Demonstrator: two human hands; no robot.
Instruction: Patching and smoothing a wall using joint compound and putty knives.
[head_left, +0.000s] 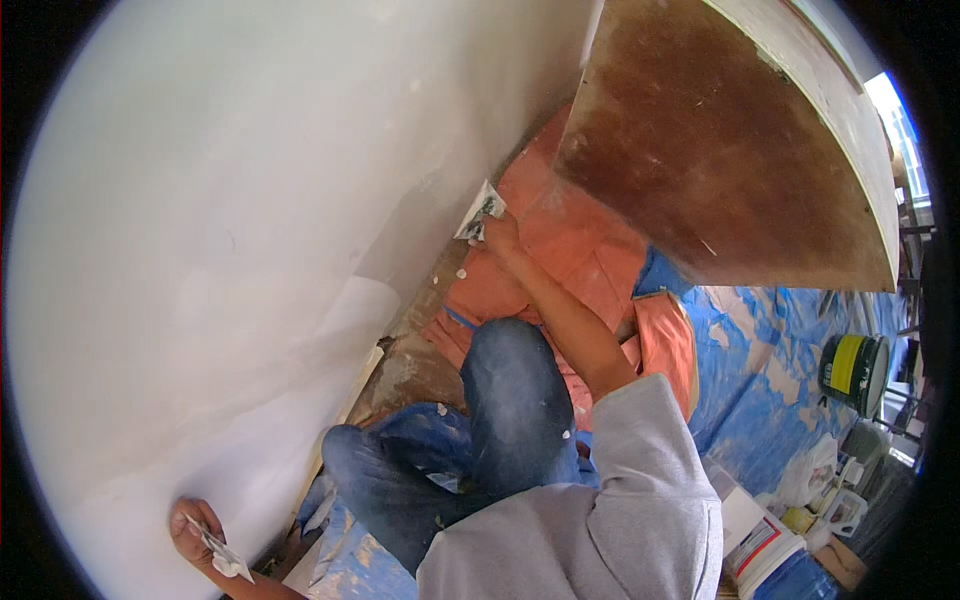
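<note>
Head view: a putty knife (482,212), its flat blade smeared white, is pressed to the foot of the white wall (250,200) at the far side, the right hand (500,235) with its grip clamped on the handle. A stiff, light, thin blade, I judge; best held by the handle. Near left, the left hand (195,530) has its grip closed on a second smeared scraper (225,558) against the wall. Two blades, then. An orange tarp (580,250) and a blue tarp (760,360) cover the floor; one dark paint can (852,372) lies at right, a white bucket (765,555) nearer.

Renovation site, plastered wall (250,200), floor tarps (760,380)
</note>
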